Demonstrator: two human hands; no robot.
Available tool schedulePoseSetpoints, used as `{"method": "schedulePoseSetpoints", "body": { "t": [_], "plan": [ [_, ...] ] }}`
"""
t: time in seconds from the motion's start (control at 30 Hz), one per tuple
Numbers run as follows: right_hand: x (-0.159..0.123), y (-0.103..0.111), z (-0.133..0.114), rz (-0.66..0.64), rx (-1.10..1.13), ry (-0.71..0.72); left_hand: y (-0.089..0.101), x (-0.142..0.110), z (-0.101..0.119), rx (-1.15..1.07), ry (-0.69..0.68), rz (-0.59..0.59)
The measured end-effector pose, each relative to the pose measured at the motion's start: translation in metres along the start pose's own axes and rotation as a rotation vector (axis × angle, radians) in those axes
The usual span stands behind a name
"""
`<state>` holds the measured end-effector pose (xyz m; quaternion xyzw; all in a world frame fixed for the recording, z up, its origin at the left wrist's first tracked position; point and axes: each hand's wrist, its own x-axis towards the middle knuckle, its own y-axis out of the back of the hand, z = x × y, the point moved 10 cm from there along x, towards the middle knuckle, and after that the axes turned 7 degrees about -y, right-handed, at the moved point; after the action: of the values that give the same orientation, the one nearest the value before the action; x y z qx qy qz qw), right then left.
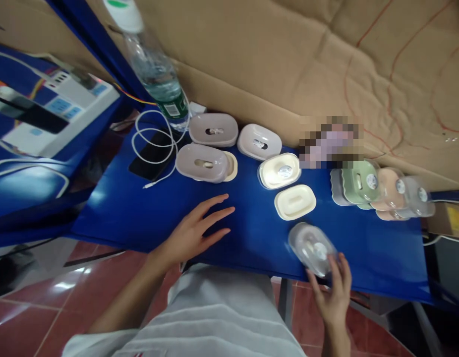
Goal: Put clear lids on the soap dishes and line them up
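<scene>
My right hand (334, 292) grips the near end of a grey oval soap dish (307, 243) with a clear cover and a round sticker, at the front of the blue table. Over the table's front edge, my left hand (194, 230) holds nothing, its fingers spread. Beyond the grey dish lie a cream oval piece (295, 202) and a cream soap dish (279, 171) with a sticker. Farther back are three pinkish-grey oval trays with slots: one nearest my left hand (201, 162), one behind it (213, 130) and one to the right (259, 142). A cream piece (231, 166) peeks from under the nearest tray.
Green (359, 183), peach (391, 191) and clear soap dishes (419, 196) stand grouped at the right. A water bottle (158, 74), black phone (151, 158) and white cable (155, 161) occupy the back left. Cardboard (270, 59) walls the back. One back patch is pixelated.
</scene>
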<state>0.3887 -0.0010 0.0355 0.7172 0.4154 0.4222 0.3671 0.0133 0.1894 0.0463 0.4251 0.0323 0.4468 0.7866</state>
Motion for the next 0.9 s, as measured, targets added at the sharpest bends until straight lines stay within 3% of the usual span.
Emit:
{"method": "schedulePoseSetpoints", "body": {
  "t": [0.17,0.23,0.3,0.37,0.43,0.53,0.6,0.8,0.9],
  "plan": [
    [0.01,0.047,0.091,0.301,-0.22,-0.261,-0.011,0.017,0.016,0.086,-0.101,0.0],
    [0.025,0.049,0.106,0.363,-0.259,-0.328,-0.019,0.018,0.025,0.086,-0.133,-0.009],
    [0.043,0.042,0.102,0.412,-0.26,-0.391,-0.025,0.015,0.031,0.084,-0.146,-0.003],
    [0.063,0.029,0.074,0.449,-0.201,-0.369,-0.029,0.01,0.034,0.085,-0.133,0.008],
    [0.088,0.004,0.025,0.374,-0.1,-0.204,-0.031,0.004,0.034,0.08,-0.104,0.016],
    [0.116,-0.049,-0.051,0.035,-0.026,0.083,-0.03,-0.001,0.035,0.083,-0.071,0.019],
    [0.122,-0.073,-0.083,-0.144,-0.051,0.189,-0.029,0.001,0.039,0.104,-0.082,0.007],
    [0.109,-0.08,-0.143,-0.344,0.034,0.432,-0.043,0.023,0.056,0.219,-0.183,-0.07],
    [0.114,-0.068,-0.161,-0.325,0.088,0.516,-0.055,0.027,0.053,0.275,-0.193,-0.109]
  ]
}}
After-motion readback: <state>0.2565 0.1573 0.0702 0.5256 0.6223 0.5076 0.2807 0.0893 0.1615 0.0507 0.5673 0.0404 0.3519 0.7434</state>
